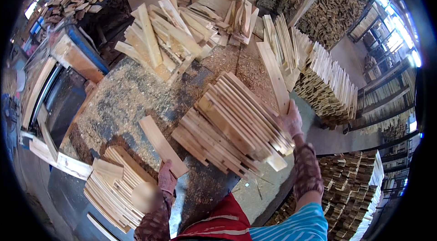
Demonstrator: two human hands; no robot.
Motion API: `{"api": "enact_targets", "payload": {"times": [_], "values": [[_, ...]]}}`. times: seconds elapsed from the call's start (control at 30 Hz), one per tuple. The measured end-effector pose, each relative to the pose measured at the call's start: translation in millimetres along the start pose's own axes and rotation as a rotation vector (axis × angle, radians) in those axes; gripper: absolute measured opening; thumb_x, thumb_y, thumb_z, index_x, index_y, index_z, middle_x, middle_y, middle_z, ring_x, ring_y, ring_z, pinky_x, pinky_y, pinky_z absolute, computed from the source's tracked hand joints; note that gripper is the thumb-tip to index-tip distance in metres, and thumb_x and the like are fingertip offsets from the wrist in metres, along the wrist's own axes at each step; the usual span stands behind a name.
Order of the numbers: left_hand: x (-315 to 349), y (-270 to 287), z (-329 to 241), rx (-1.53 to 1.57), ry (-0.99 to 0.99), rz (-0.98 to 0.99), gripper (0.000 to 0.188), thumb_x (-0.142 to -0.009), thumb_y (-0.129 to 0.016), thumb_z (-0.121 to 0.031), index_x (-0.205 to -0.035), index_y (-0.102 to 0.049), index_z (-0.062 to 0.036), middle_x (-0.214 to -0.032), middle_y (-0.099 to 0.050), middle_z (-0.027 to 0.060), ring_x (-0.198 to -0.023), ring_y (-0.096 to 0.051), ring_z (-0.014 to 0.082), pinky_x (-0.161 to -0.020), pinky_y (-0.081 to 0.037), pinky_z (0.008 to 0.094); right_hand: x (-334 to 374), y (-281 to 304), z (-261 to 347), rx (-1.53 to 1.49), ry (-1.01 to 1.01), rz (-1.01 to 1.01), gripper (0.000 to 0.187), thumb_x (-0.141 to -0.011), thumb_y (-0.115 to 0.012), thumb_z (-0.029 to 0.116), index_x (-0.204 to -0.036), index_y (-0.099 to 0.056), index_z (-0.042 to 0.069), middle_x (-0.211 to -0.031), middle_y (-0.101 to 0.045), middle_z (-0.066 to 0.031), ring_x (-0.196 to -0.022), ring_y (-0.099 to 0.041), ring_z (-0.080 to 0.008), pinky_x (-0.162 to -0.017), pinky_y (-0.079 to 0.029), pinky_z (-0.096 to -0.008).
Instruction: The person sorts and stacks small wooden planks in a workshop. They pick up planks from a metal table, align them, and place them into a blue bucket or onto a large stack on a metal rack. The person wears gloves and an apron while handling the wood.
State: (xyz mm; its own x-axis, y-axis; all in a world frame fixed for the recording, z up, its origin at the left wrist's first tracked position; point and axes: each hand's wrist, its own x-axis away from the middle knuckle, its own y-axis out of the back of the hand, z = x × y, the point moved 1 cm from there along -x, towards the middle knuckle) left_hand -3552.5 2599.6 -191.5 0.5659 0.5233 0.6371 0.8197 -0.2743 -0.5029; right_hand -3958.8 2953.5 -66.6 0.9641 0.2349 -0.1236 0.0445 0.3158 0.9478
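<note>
My left hand (167, 178), gloved, is closed on the near end of a flat wooden board (160, 143) held over the table. Out to the right, my right hand (291, 120) grips the near end of a long pale wooden plank (273, 75) that points away from me. Between my hands lies a stack of wooden slats (239, 116), some standing on edge and others lying flat. Close to my left hand is a neat pile of narrow slats (116, 191), with a short block (108, 168) on top. A round blurred patch hides part of that pile.
Sawdust covers the dark table (136, 88). A loose heap of boards (159, 34) lies at its far side. A machine with a blue edge (86, 52) stands at left. Stacked slats (330, 84) and a larger wood pile (346, 186) stand to the right.
</note>
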Motion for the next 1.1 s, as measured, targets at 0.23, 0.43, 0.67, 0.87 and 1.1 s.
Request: {"api": "enact_targets", "payload": {"times": [0.23,0.43,0.67,0.87,1.1], "values": [[-14,-33,37,0.235,0.028,-0.057,0.053,-0.095,-0.062,-0.024,-0.143,-0.044,-0.0088,-0.133,-0.058,0.0108,-0.12,-0.06,0.031,-0.101,-0.051,0.0502,-94,-113,-4,-0.413,0.164,0.283,0.043,-0.095,-0.058,0.035,-0.126,-0.063,0.005,-0.115,-0.068,-0.0227,-0.113,-0.061,-0.0395,-0.098,-0.048,-0.0428],[0,-73,31,0.395,0.085,-0.012,0.053,-0.093,-0.063,-0.025,-0.139,-0.047,-0.0035,-0.134,-0.06,0.014,-0.123,-0.059,0.0354,-0.106,-0.048,0.0565,-81,-113,46,-0.349,0.034,0.594,0.051,-0.098,-0.047,0.052,-0.114,-0.068,0.008,-0.109,-0.069,-0.0223,-0.107,-0.064,-0.0393,-0.091,-0.048,-0.0439],[-2,-81,20,0.17,0.058,-0.066,0.053,-0.089,-0.063,-0.016,-0.138,-0.047,-0.0033,-0.125,-0.062,0.0121,-0.114,-0.063,0.0314,-0.099,-0.054,0.0494,-60,-106,83,-0.505,-0.113,0.66,0.057,-0.094,-0.059,0.054,-0.122,-0.069,0.006,-0.11,-0.072,-0.0193,-0.103,-0.069,-0.0325,-0.089,-0.051,-0.0395],[21,-5,-21,0.197,-0.068,-0.13,0.036,-0.088,-0.061,-0.007,-0.123,-0.059,0.0007,-0.114,-0.066,0.0122,-0.099,-0.068,0.0293,-0.085,-0.06,0.0468,-32,-126,193,-0.339,0.044,0.708,0.054,-0.092,-0.058,0.058,-0.119,-0.07,0.012,-0.105,-0.072,-0.0183,-0.101,-0.068,-0.0356,-0.089,-0.052,-0.0437],[19,73,-114,-0.065,-0.256,-0.168,0.052,-0.09,-0.062,-0.027,-0.134,-0.057,0.001,-0.125,-0.064,0.0133,-0.11,-0.065,0.0282,-0.092,-0.057,0.046,-1,-165,327,-0.335,0.186,0.875,0.059,-0.092,-0.052,0.059,-0.117,-0.071,0.01,-0.105,-0.072,-0.0195,-0.101,-0.068,-0.037,-0.09,-0.051,-0.0441]]}}
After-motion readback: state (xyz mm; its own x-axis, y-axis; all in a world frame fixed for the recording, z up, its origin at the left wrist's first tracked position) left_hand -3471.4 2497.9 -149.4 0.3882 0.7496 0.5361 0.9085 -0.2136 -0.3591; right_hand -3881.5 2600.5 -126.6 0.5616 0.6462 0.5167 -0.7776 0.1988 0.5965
